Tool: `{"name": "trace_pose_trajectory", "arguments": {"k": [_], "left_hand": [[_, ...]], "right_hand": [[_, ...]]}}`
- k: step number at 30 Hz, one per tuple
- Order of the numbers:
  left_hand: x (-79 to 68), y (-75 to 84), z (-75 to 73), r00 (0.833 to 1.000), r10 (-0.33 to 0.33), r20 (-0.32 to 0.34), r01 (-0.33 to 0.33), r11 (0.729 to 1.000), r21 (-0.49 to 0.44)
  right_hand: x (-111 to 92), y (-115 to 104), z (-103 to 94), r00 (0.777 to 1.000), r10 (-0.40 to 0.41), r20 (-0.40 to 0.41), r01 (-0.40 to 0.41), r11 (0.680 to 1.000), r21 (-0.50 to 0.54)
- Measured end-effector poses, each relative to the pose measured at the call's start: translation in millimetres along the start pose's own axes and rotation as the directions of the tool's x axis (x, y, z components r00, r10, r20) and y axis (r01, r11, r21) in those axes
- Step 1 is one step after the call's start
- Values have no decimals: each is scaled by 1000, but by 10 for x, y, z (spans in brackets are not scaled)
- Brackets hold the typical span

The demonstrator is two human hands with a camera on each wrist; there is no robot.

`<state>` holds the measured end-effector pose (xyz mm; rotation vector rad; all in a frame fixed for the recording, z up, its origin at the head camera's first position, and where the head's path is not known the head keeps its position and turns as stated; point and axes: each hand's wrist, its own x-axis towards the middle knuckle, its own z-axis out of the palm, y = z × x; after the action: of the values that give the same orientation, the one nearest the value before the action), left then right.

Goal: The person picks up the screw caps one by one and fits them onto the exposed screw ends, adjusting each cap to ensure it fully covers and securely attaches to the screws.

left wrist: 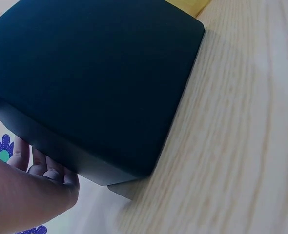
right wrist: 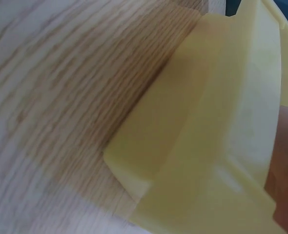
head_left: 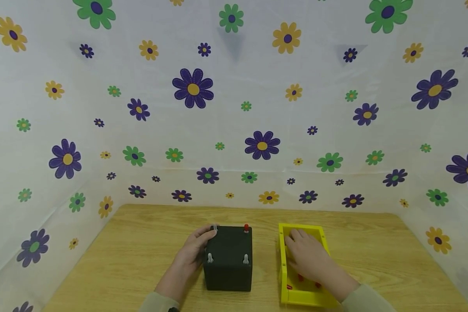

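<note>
A black box (head_left: 229, 258) stands on the table, with small pale upright posts at three of its top corners. On the back right corner a post carries a red cap (head_left: 246, 227). My left hand (head_left: 193, 250) grips the box at its left side, thumb near the back left post; in the left wrist view its fingers (left wrist: 39, 163) lie along the box's side. My right hand (head_left: 309, 255) reaches down into a yellow bin (head_left: 306, 298) to the right. Several small red pieces (head_left: 300, 277) lie on the bin's floor. What the right fingertips touch is hidden.
The wood-grain table (head_left: 140, 242) extends around the box and bin. A white cloth with printed flowers (head_left: 218, 121) hangs behind it and along both sides. In the right wrist view the bin's yellow wall (right wrist: 193, 126) covers most of the hand.
</note>
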<state>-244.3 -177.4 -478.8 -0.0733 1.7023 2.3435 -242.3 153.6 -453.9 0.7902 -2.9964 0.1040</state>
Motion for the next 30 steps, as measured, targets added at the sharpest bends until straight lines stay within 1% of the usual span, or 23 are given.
{"name": "trace_pose_trajectory", "arguments": {"k": [6,9,16,21,26,30], "left_hand": [[5,-17,-6,1000,5,0,-5,1000,8],[9,-22,-10,1000,10,2,-10,1000,10],[14,-22,-15,1000,14,8,-14,1000,9],[9,-34,-17,1000,13,-6,-12,1000,16],[-3,-46,-10,1000,15,-15,-15,1000,18],[-4,-50,-9,1000,23,-12,-22,1000,13]], "right_hand": [[-7,6,48,1000,-4,-29,4,1000,14],[1,12,72,1000,0,-29,0,1000,21],[35,23,100,1000,17,-1,-17,999,47],[39,13,119,1000,24,17,-25,999,40],[35,-14,95,999,21,25,-22,999,47],[32,-35,77,998,34,44,-37,998,57]]}}
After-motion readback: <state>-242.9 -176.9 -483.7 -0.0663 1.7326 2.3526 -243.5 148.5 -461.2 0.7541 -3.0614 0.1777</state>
